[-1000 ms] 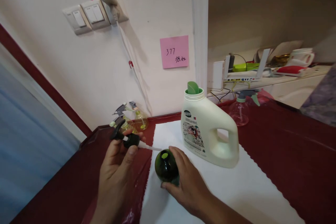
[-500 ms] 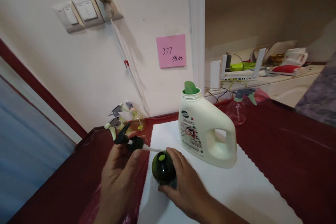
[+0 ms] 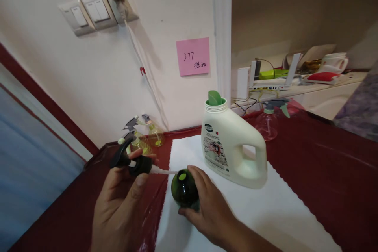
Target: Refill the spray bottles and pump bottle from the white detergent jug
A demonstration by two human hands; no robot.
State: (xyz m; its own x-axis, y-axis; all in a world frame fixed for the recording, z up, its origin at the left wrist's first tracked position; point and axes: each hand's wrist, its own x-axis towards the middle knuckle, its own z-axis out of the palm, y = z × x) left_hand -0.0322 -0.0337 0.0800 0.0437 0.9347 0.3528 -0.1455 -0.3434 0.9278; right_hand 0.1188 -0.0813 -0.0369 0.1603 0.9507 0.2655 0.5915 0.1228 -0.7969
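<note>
Between the fingers of my left hand (image 3: 121, 201) is a black pump dispenser head (image 3: 140, 165), its pale tube pointing right. The tube's far end lies beside the mouth of a dark green round bottle (image 3: 183, 191); whether they touch I cannot tell. My right hand (image 3: 211, 208) is wrapped around the right side of that bottle, whose round opening faces up and shows light green inside. Just beyond stands a large pale green jug (image 3: 230, 149) with a handle, and a green spout (image 3: 214, 97) shows in its open neck.
White paper (image 3: 251, 208) lies under the bottle and jug on a dark red table cover (image 3: 330, 173). Yellowish spray bottles (image 3: 155, 136) stand at the back left, a pink spray bottle (image 3: 266, 124) at the back right. A white router (image 3: 268, 84) sits on the shelf.
My left hand has moved left and slightly down with the pump head, drawing the tube leftward. The right hand and green bottle have stayed in place.
</note>
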